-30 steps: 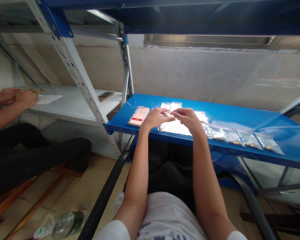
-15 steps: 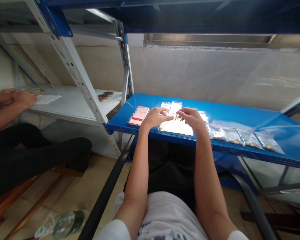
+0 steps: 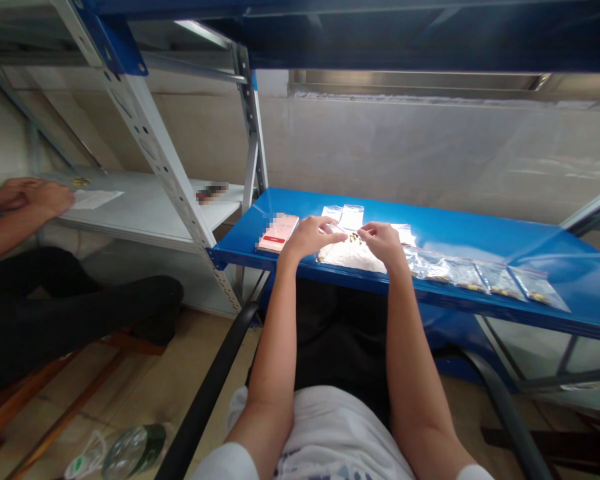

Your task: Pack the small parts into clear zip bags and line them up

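Note:
My left hand (image 3: pixel 313 237) is at the left of a white sheet (image 3: pixel 353 257), thumb and fingers curved around the edge of what looks like a clear zip bag; a thin reddish strip like a bag seal shows by the fingertips. Several small yellow and dark pieces (image 3: pixel 354 237) lie between my hands, too small to name. My right hand (image 3: pixel 383 241) has thumb and fingertips pinched together just right of these pieces; anything in the pinch is hidden. Flat clear bags (image 3: pixel 353 215) lie beyond my hands.
Along the front edge of the blue shelf (image 3: pixel 290 200), filled zip bags (image 3: pixel 500 280) stand in a row at the right. A pink booklet (image 3: pixel 279 233) lies left. Another person's hands (image 3: pixel 45 195) rest at the grey shelf (image 3: pixel 155 210). A bottle (image 3: pixel 133 453) is on the floor.
My right hand has shifted slightly, its fingertips drawing a little to the right and lower beside the small pieces. The left hand stays nearly in place.

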Motion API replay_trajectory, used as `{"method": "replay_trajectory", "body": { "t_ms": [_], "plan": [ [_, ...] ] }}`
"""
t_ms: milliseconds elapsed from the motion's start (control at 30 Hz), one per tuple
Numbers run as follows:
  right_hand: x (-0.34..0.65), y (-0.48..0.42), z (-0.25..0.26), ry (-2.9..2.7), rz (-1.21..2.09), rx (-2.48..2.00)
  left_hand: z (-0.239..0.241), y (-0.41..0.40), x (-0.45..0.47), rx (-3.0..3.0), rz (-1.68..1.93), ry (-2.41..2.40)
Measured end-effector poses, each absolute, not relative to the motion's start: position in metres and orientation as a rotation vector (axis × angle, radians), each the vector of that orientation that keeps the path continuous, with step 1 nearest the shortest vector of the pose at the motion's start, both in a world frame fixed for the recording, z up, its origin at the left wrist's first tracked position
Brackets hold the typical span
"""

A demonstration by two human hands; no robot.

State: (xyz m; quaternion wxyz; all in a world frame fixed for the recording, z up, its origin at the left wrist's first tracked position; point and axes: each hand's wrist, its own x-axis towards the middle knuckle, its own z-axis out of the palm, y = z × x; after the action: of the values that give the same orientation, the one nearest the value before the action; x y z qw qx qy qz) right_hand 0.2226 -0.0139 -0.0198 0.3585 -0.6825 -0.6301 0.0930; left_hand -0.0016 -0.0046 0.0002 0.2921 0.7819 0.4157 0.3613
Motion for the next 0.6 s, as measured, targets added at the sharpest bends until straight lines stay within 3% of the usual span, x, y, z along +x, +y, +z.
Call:
{"method": "replay_trajectory", "body": {
  "t_ms": [600],
  "plan": [
    [0.219, -0.002, -0.047, -1.667, 0.128, -1.811, 0.003, -0.005, -0.001, 2.112, 0.967, 1.162]
  ]
}}
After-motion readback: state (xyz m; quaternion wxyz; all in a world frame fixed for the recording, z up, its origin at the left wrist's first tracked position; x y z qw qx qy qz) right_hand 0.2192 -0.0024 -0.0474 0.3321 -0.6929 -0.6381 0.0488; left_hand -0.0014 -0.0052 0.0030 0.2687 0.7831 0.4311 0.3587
